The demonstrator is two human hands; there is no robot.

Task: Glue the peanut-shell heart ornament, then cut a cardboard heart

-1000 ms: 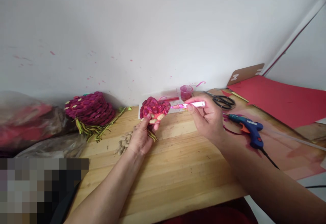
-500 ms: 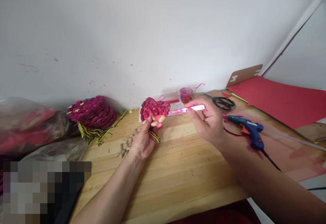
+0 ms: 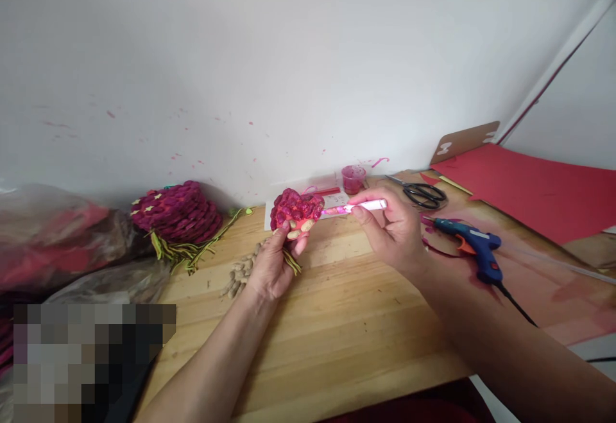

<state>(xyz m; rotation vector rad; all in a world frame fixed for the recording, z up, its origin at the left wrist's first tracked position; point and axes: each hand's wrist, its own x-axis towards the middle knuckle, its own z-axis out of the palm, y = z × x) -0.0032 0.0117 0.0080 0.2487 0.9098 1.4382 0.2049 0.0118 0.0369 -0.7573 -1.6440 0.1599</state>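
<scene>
My left hand [image 3: 275,261] holds a red piece [image 3: 294,208] covered in magenta-painted peanuts, thumb on its front; a few peanuts at its lower edge are unpainted, and yellow-green strands hang below it. Pinched in my right hand [image 3: 392,227] is a white-handled brush [image 3: 368,205] whose pink-stained end points left and meets the right side of the piece. Behind the brush stands a clear cup [image 3: 353,179] of pink paint. Loose unpainted peanuts [image 3: 238,275] lie on the wooden table [image 3: 327,333], left of my left hand.
At the left are a stack of magenta pieces [image 3: 178,214] with yellow-green strands and plastic bags [image 3: 58,237]. Black-handled scissors [image 3: 423,195], a blue glue gun [image 3: 476,243] with its cord and red sheets [image 3: 539,185] lie at the right. A white wall rises behind.
The peanut-covered piece is tilted a little differently and sits slightly lower in my left hand. The brush stays against its right side. The whole view has shifted slightly.
</scene>
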